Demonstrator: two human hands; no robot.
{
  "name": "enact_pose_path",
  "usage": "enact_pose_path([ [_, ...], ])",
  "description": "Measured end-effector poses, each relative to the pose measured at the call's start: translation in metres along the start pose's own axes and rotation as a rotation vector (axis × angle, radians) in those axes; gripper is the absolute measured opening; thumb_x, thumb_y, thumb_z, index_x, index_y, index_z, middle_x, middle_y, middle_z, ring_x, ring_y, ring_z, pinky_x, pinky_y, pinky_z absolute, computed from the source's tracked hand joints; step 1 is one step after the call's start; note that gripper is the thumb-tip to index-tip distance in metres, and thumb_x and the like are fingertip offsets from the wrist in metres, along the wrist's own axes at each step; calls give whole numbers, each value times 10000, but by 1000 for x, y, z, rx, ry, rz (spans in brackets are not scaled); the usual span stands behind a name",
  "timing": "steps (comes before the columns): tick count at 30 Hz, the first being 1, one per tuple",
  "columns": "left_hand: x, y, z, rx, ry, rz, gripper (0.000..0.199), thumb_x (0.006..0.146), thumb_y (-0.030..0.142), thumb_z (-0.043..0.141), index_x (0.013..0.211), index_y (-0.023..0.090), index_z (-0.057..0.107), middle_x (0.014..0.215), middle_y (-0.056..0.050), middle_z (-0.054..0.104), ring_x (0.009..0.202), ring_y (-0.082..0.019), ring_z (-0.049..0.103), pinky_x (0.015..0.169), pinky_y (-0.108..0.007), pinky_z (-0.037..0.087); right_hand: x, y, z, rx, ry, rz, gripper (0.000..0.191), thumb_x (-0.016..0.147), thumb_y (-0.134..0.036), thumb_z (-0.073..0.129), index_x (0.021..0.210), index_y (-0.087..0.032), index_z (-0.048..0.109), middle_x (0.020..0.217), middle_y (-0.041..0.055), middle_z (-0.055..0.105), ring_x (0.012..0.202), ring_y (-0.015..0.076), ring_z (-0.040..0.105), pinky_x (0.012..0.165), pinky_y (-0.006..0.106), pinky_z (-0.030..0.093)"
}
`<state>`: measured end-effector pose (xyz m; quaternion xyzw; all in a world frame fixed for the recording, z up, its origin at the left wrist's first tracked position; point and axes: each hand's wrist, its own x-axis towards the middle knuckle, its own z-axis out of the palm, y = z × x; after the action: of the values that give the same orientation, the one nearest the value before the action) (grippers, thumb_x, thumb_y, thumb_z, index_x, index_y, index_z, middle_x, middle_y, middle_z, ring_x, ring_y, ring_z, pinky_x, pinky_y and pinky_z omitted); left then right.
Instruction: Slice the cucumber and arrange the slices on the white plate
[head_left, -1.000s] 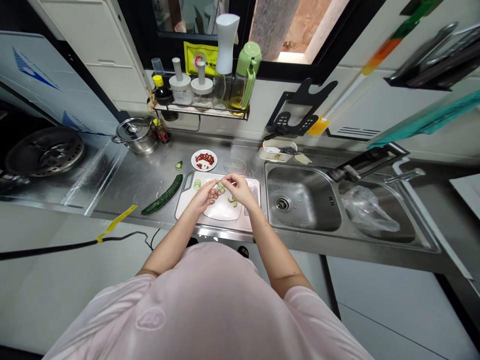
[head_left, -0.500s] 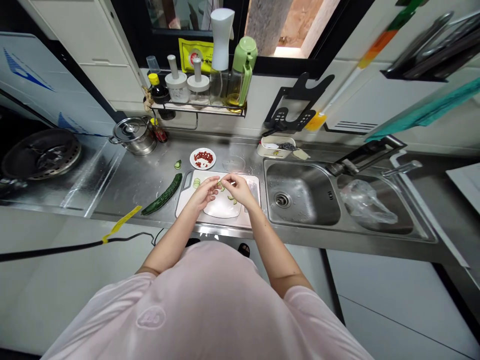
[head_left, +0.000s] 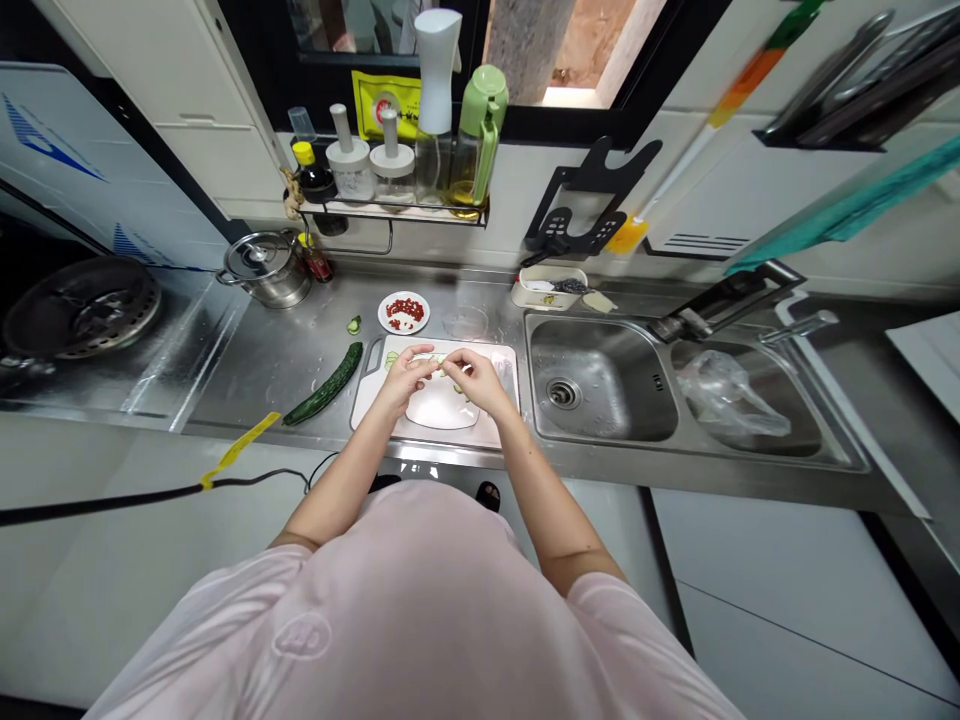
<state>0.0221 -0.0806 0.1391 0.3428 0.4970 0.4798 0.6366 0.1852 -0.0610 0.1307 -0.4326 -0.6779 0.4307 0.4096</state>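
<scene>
Both hands meet above a white cutting board [head_left: 491, 432], fingertips nearly touching. My left hand [head_left: 406, 378] is pinched on something small that I cannot make out. Beside it, the fingers of my right hand [head_left: 474, 380] are pressed together at the same spot; what they hold is too small to tell. Pale green cucumber slices [head_left: 391, 359] lie at the board's upper left, and more pieces are partly hidden by the hands. A whole dark green cucumber [head_left: 326, 386] rests left of the board, with a cut cucumber end [head_left: 354, 325] above it.
Behind the board is a white plate [head_left: 385, 314] of chopped red pieces. A lidded pot [head_left: 266, 270] and a frying pan [head_left: 82, 305] stand left. At right is a double sink [head_left: 607, 385] with a plastic bag [head_left: 731, 395]. Bottles and jars fill the wall rack [head_left: 390, 212].
My fingertips have drawn closer together over the board, and the left hand's fingers have shifted. The whole view has moved slightly.
</scene>
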Motion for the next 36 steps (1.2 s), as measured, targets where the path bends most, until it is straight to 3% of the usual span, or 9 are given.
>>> enact_pose_path([
  [9, -1, -1, 0, 127, -33, 224, 512, 627, 313, 767, 1082, 202, 559, 702, 36, 585, 672, -91, 560, 677, -218, 413, -5, 1, 2, 7, 17, 52, 274, 807, -460, 571, 791, -193, 627, 760, 24, 636, 711, 157, 574, 585, 260, 457],
  [16, 1, -3, -2, 251, -48, 347, 464, 678, 294, 734, 1100, 206, 561, 726, 26, 550, 665, -87, 531, 621, -198, 388, -6, 6, 5, 46, 27, 53, 245, 794, -429, 591, 766, -189, 628, 717, 16, 637, 665, 145, 567, 587, 258, 452],
  [36, 9, -4, -9, 341, -184, 367, 421, 741, 295, 685, 1118, 194, 525, 707, 43, 524, 623, -63, 475, 584, -179, 351, -9, 7, 4, 60, -18, 83, 215, 786, -371, 582, 754, -164, 627, 754, 21, 656, 706, 130, 570, 676, 246, 443],
])
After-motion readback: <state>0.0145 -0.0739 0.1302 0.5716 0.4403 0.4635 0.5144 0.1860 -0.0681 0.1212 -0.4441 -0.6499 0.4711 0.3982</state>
